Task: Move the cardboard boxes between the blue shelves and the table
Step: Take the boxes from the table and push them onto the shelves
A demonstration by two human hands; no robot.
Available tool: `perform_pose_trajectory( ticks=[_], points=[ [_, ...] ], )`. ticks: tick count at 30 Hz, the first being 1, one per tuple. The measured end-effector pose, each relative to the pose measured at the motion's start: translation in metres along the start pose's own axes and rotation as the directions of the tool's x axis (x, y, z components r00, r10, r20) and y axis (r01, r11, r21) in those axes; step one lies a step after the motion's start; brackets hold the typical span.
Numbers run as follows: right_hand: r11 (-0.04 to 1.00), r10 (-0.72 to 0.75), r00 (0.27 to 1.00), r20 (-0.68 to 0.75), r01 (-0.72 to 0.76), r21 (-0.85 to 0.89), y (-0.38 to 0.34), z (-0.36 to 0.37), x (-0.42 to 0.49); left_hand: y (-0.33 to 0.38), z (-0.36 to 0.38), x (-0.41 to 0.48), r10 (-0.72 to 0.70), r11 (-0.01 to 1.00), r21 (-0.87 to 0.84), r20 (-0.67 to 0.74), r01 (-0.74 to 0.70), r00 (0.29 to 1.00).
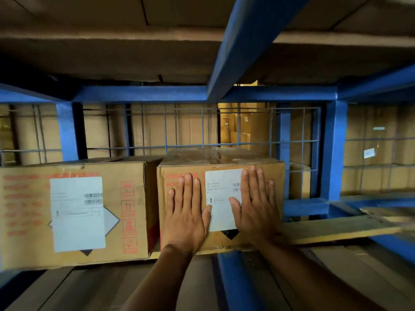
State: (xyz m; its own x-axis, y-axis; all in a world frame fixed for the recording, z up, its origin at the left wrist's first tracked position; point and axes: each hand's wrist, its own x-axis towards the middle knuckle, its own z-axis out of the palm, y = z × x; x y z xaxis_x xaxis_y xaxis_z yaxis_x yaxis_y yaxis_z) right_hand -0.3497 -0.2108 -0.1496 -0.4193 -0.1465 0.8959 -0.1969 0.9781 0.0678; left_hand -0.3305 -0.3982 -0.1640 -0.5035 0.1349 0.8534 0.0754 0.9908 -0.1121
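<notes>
Both the left hand (187, 212) and right hand (256, 203) are pressing flat, fingers straight, on the cardboard box (221, 207) sitting at the blue shelf's (305, 206) front edge; pushing evenly is keeping it straight

Near cardboard boxes: 2 (left box (27, 221), right box (215, 243)). White labels: 2 (left label (77, 214), right label (222, 207)). Grips: 2 (left grip (186, 212), right grip (256, 205)).
</notes>
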Motion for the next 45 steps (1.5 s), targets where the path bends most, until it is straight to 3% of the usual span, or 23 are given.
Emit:
perform_pose_trajectory(
  ticks=[4, 6, 11, 18, 22, 28, 34, 40, 43, 45],
  points=[
    [0.998, -0.056, 0.971, 0.234, 0.065, -0.028, 0.018, -0.044, -0.018, 0.011, -0.031, -0.006, -0.013, 1.0, -0.01, 0.118, 0.014, 0.993],
    [0.999, -0.006, 0.938, 0.347, 0.018, -0.03, 0.035, -0.067, -0.032, 0.024, -0.055, -0.007, -0.023, 0.997, -0.067, 0.184, 0.036, 0.983],
    [0.994, 0.105, 0.903, 0.416, -0.103, -0.026, 0.084, -0.16, -0.06, 0.077, -0.12, 0.004, 0.172, 0.975, -0.18, 0.247, -0.13, 0.953],
    [0.91, 0.343, 0.891, 0.296, -0.238, -0.338, 0.168, -0.295, -0.088, 0.205, -0.198, 0.023, 0.409, 0.874, -0.3, 0.032, -0.381, 0.912],
    [0.836, 0.432, 0.88, 0.197, -0.309, -0.454, 0.197, -0.363, -0.105, 0.275, -0.23, 0.02, 0.418, 0.781, -0.508, -0.01, -0.364, 0.908],
    [0.603, 0.604, 0.796, 0.034, -0.429, -0.672, 0.208, -0.477, -0.152, 0.363, -0.291, 0.007, 0.504, 0.484, -0.705, -0.259, -0.518, 0.824],
    [0.25, 0.73, 0.655, -0.194, -0.52, -0.817, 0.155, -0.587, -0.216, 0.418, -0.365, -0.044, 0.513, 0.109, -0.788, -0.478, -0.606, 0.713],
    [-0.11, 0.74, 0.546, -0.392, -0.477, -0.872, 0.06, -0.696, -0.269, 0.462, -0.468, -0.131, 0.423, -0.392, -0.765, -0.643, -0.511, 0.638],
    [-0.296, 0.693, 0.507, -0.512, -0.447, -0.844, 0.006, -0.759, -0.285, 0.457, -0.543, -0.173, 0.387, -0.557, -0.687, -0.712, -0.468, 0.586],
    [-0.417, 0.657, 0.475, -0.585, -0.418, -0.807, -0.032, -0.801, -0.294, 0.441, -0.593, -0.195, 0.351, -0.588, -0.628, -0.766, -0.51, 0.538]
  ],
)
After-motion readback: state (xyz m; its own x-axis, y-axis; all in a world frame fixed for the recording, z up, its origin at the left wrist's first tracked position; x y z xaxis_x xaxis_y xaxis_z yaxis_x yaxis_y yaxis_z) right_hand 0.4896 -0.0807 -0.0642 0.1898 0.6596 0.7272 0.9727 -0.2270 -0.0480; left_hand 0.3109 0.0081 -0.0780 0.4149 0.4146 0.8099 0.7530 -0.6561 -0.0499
